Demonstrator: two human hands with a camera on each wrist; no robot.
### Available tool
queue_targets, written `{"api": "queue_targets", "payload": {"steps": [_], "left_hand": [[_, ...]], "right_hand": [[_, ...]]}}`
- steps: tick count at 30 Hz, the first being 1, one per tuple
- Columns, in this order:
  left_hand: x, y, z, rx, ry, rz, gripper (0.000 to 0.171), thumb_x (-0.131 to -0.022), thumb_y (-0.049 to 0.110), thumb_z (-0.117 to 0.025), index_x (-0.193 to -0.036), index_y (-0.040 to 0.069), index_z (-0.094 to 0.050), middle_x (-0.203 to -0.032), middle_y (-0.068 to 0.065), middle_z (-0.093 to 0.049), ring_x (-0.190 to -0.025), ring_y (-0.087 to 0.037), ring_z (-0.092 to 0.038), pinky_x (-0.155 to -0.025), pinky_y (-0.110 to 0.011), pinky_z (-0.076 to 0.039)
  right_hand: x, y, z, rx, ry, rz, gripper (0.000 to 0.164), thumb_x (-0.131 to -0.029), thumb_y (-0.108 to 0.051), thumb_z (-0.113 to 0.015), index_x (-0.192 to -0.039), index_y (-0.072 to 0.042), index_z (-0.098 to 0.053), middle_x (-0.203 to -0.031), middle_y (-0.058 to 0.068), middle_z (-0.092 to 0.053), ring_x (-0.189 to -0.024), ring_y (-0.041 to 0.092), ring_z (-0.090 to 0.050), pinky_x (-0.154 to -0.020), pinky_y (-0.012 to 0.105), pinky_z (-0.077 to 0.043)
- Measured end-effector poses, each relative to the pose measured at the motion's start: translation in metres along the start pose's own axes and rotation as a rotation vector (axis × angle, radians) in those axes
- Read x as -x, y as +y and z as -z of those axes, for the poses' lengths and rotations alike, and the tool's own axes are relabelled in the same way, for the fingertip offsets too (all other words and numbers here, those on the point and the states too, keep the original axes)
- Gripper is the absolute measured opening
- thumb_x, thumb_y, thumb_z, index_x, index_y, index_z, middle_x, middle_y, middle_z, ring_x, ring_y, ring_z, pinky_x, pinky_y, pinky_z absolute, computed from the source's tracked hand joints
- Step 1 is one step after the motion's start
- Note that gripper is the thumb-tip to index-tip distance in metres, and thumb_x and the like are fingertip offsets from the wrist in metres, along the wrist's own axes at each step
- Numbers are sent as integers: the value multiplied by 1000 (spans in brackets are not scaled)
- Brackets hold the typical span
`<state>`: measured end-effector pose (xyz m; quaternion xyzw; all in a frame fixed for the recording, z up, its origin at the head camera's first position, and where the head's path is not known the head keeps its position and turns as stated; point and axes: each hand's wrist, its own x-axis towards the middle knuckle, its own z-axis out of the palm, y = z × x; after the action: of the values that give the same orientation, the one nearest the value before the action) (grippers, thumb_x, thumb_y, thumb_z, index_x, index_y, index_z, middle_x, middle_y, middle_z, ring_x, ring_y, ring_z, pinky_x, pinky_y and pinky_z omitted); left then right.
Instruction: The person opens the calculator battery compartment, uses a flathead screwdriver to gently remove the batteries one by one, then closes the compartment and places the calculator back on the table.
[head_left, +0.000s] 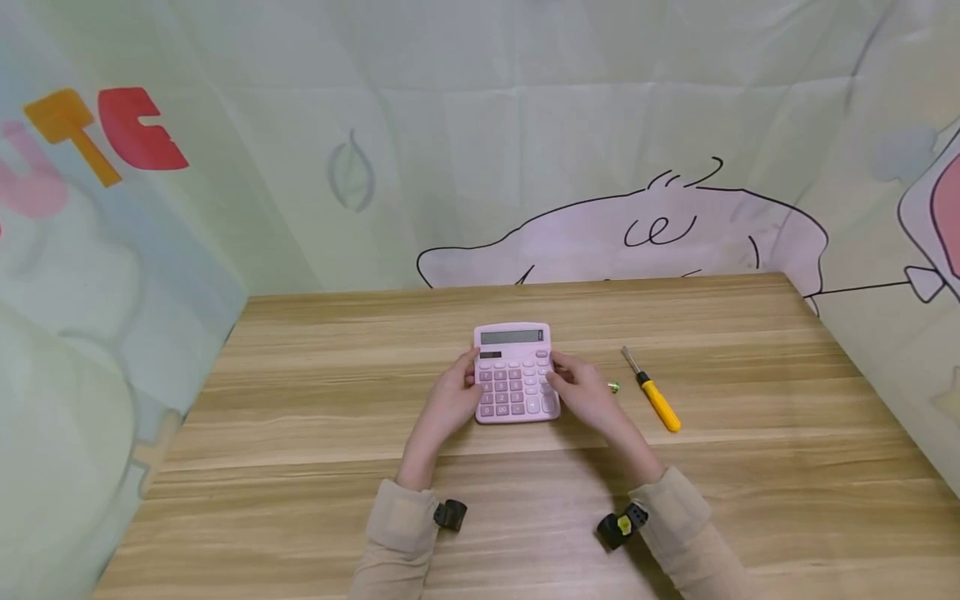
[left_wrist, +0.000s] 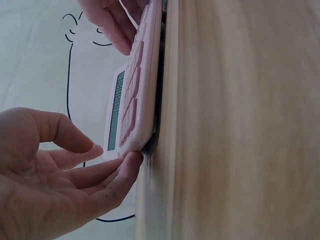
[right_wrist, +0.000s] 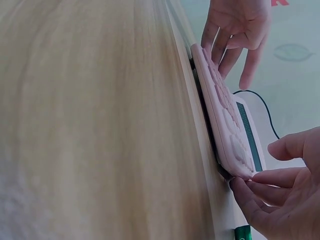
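A pink calculator (head_left: pixel 513 372) lies on the wooden table, keys up, its grey display at the far end. My left hand (head_left: pixel 455 393) holds its left edge. In the left wrist view, that hand's bent fingertips (left_wrist: pixel 131 162) touch the side low down, with the thumb raised apart. At the opposite edge, my right hand (head_left: pixel 587 392) holds the calculator. Its curved fingers (right_wrist: pixel 245 192) meet the lower side in the right wrist view, and the thumb there also stands off. The calculator's underside is mostly hidden.
To the right lies a screwdriver (head_left: pixel 660 402) with a yellow handle, its tip pointing away. A small green cylinder (right_wrist: pixel 243 233), perhaps a battery, sits close beside my right hand. A printed cloth (head_left: pixel 300 167) hangs behind the table (head_left: pixel 300 467).
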<state>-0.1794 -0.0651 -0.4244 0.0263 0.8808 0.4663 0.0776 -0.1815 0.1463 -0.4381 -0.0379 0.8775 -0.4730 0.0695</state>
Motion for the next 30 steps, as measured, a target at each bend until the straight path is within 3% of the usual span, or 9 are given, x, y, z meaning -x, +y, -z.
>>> {"api": "queue_targets", "payload": {"steps": [13, 19, 24, 30], "left_hand": [[2, 1, 1, 1, -20, 9, 61, -88, 5, -54, -145, 0, -37, -126, -22, -59, -114, -31, -57, -101, -46, -45], [3, -1, 2, -21, -32, 13, 62, -90, 11, -54, -147, 0, -34, -142, -24, -47, -130, -35, -48, -110, -48, -38], [7, 1, 4, -68, -35, -2, 63, -92, 17, -55, -149, 3, -31, -152, -23, -34, -141, -38, -33, -116, -52, -27], [17, 5, 8, -141, -16, -68, 64, -93, 19, -57, -149, 3, -31, -151, -23, -36, -140, -39, -35, -115, -53, -28]], "right_hand": [[3, 5, 1, 26, 7, 19, 48, -96, -16, -53, -141, -1, -45, -133, 22, -56, -115, 32, -59, -98, 46, -48], [8, 2, 3, 46, 26, 12, 50, -97, -17, -53, -143, -3, -42, -139, 21, -51, -115, 34, -59, -100, 49, -47], [12, 2, 6, 74, 65, 42, 49, -95, -17, -54, -141, -4, -44, -139, 19, -51, -114, 34, -60, -99, 50, -47], [20, 4, 9, 159, 105, 91, 50, -95, -19, -55, -142, -6, -44, -133, 19, -54, -110, 32, -59, -94, 49, -49]]}}
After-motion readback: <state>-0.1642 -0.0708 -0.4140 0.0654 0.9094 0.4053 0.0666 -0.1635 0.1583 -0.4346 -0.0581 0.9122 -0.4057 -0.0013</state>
